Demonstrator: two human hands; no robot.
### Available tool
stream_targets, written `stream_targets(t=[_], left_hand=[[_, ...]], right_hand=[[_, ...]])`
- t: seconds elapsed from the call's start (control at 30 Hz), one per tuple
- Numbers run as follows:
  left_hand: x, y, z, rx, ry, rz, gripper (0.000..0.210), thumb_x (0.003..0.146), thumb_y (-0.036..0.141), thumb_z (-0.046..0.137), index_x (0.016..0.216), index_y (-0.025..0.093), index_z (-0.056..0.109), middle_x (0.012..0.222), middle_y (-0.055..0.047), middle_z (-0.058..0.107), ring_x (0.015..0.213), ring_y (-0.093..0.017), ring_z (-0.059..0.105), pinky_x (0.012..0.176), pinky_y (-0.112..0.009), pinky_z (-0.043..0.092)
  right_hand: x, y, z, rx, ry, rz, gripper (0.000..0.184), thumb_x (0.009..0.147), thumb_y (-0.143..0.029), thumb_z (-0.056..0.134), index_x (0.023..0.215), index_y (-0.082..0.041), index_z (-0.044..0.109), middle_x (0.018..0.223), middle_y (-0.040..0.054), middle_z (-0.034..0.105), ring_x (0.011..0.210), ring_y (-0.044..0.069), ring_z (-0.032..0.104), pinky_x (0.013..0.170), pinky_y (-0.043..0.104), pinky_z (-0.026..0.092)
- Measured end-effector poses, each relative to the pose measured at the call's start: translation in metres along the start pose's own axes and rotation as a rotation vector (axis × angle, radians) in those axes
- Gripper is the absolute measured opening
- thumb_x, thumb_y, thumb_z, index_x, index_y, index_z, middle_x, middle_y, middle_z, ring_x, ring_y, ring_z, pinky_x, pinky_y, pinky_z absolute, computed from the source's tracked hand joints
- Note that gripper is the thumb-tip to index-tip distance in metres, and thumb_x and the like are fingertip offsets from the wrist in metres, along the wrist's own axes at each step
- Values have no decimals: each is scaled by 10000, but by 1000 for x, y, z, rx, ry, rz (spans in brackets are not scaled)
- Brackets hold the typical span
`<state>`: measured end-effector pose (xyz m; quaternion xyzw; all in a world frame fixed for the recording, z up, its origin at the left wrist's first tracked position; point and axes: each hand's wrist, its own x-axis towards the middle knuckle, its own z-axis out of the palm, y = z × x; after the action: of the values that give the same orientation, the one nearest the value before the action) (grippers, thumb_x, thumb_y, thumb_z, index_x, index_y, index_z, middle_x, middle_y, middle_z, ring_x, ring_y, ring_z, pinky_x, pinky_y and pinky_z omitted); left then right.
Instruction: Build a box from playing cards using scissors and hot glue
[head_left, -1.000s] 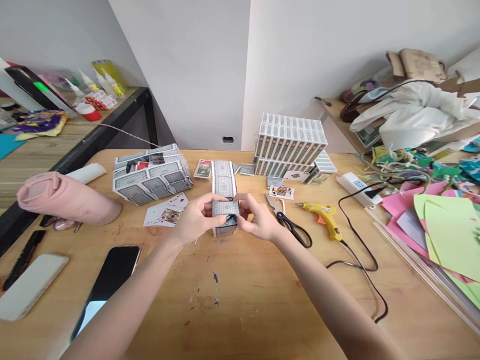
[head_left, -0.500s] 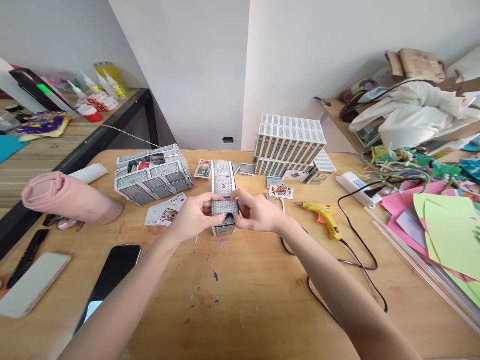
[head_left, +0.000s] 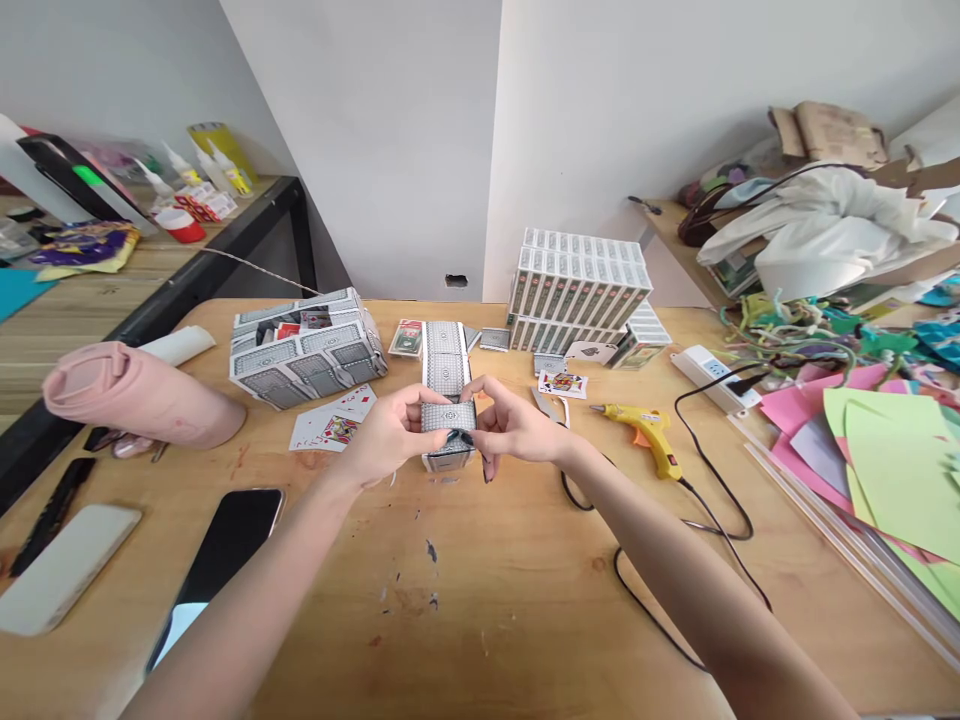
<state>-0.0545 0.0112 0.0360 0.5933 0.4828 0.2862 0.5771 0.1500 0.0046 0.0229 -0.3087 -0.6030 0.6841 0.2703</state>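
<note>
In the middle of the table stands a long narrow structure of playing cards (head_left: 445,368), grey patterned backs facing out. At its near end, my left hand (head_left: 390,432) and my right hand (head_left: 517,422) pinch a playing card (head_left: 448,416) from both sides. The card's near edge bows upward over a dark gap. A fingertip of my right hand hangs below, beside the near end face. Left of the hands lie loose face-up cards (head_left: 330,428); behind them is a larger box made of cards (head_left: 307,355) with cards inside.
A yellow glue gun (head_left: 646,432) with a black cord lies to the right, near scissors (head_left: 551,405) and a power strip (head_left: 716,378). Stacked card decks (head_left: 577,285) stand at the back. A phone (head_left: 225,550), pink roll (head_left: 142,395) and coloured paper (head_left: 892,470) flank the work area.
The card's near edge looks more bowed. A finger of my right hand now shows lower, beside the structure. Both hands stay at the same end.
</note>
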Motion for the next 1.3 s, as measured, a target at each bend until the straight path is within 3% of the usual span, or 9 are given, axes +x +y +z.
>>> stream_targets(t=[0.5, 0.83, 1.03, 1.17, 1.3], left_hand=[[3, -2, 0, -22, -12, -6, 335, 602, 189, 694, 921, 173, 597, 745, -7, 686, 638, -132, 621, 601, -256, 498], [3, -1, 0, -49, -4, -10, 345, 595, 182, 699, 923, 172, 591, 729, 3, 674, 650, -130, 622, 612, -250, 500], [2, -1, -4, -5, -38, -2, 328, 645, 210, 693, 955, 174, 594, 779, -11, 695, 692, -143, 643, 644, -261, 519], [1, 0, -8, 55, -75, 34, 308, 685, 227, 679, 977, 183, 589, 818, -9, 702, 722, -136, 644, 643, -236, 515], [-1, 2, -11, 135, -89, 67, 296, 718, 244, 662, 1000, 203, 581, 845, -5, 707, 752, -138, 644, 646, -228, 510]], right_hand=[[3, 4, 0, 83, -39, -45, 283, 820, -144, 513, 974, -236, 294, 511, -136, 573, 381, 85, 594, 403, 153, 476], [1, -5, 1, 3, -22, -7, 258, 822, -138, 498, 971, -231, 310, 499, -134, 569, 381, 99, 595, 419, 180, 482], [0, 6, 3, -31, 76, -70, 322, 812, -173, 573, 1042, -219, 353, 571, -106, 589, 429, 94, 608, 409, 155, 427], [-1, 20, 8, 33, 143, -135, 404, 814, -210, 588, 1132, -225, 341, 574, -111, 564, 446, 95, 594, 453, 191, 462], [0, 21, 12, -27, 211, -147, 376, 805, -211, 592, 1100, -234, 361, 566, -112, 552, 449, 86, 567, 463, 191, 441]])
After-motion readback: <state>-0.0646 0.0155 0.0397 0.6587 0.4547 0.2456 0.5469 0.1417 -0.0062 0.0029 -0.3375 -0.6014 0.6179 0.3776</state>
